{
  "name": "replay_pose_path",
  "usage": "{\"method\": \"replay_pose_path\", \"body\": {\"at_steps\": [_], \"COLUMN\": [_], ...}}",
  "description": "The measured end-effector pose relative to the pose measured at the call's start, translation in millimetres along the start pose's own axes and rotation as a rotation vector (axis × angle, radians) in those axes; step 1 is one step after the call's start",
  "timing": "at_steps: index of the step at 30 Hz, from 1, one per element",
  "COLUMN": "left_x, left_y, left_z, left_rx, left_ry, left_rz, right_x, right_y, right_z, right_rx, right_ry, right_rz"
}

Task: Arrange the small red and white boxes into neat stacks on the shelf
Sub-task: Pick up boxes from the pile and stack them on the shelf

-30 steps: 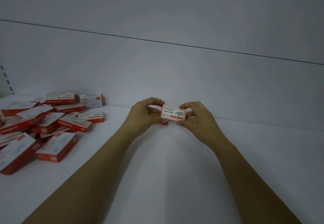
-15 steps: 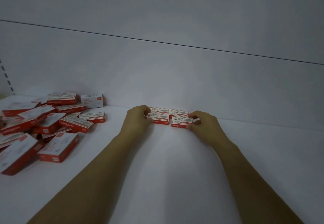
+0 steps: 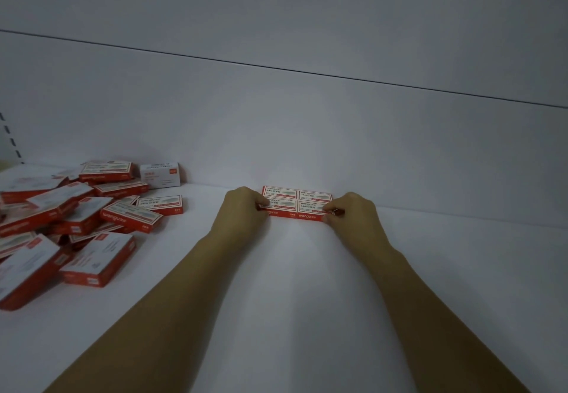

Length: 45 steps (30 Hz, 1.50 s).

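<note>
four-box block is pinched at both ends, far on the shelf — left hand, right hand, each grip closed on it

Loose box pile crowds the left; shelf lies bare rightward.

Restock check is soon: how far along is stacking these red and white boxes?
Early on. Done: a block of four boxes lies flat, two by two, against the back wall. In hand: the left hand and right hand grip its front row at either end, apparently squaring it. Left: the loose pile at the left of the shelf, many boxes jumbled, none stacked neatly.
</note>
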State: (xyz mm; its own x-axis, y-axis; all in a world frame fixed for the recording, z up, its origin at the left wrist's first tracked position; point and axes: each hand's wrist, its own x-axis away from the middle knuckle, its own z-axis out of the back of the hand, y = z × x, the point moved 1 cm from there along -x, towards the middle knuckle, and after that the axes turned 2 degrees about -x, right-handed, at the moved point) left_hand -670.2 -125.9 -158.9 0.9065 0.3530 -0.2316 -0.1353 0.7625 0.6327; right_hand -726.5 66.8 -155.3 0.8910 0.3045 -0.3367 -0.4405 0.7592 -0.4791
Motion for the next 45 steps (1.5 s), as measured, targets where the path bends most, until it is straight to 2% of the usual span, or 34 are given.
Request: {"method": "replay_pose_path", "body": {"at_steps": [6,11,14,16,20,25,29,33,39,45], "left_x": [5.6,11.9,20.6,25.7,41.7,77.6,104.1,119.4,119.6,92.0], "left_y": [8.0,19.9,18.5,10.5,-20.2,-62.7,-92.5,-111.0,-118.2,-98.4], "left_z": [-1.4,9.4,33.0,55.4,108.9,171.1,203.1,218.9,224.4,197.8], "left_rx": [-0.122,-0.325,-0.413,-0.473,-0.564,-0.612,-0.641,-0.606,-0.582,-0.517], "left_ry": [-0.055,-0.120,-0.070,-0.043,-0.001,0.067,0.104,0.172,0.235,0.201], "left_rz": [-0.042,-0.096,-0.117,-0.106,-0.007,0.157,0.255,0.285,0.241,0.120], "right_x": [0.8,-1.3,2.8,8.1,17.7,25.2,28.9,27.1,20.4,11.0], "right_y": [-1.5,-15.0,-35.1,-56.6,-110.8,-174.0,-204.0,-214.6,-220.4,-201.8], "right_z": [-1.3,10.4,15.9,11.6,-10.0,-40.7,-64.0,-87.5,-99.6,-76.2], "right_rx": [0.134,0.502,0.622,0.533,0.276,0.156,0.112,0.054,-0.117,-0.139], "right_ry": [-0.063,-0.235,-0.205,-0.186,-0.306,-0.395,-0.442,-0.501,-0.442,-0.257], "right_rz": [0.059,0.101,0.141,0.181,0.311,0.459,0.503,0.451,0.424,0.467]}}
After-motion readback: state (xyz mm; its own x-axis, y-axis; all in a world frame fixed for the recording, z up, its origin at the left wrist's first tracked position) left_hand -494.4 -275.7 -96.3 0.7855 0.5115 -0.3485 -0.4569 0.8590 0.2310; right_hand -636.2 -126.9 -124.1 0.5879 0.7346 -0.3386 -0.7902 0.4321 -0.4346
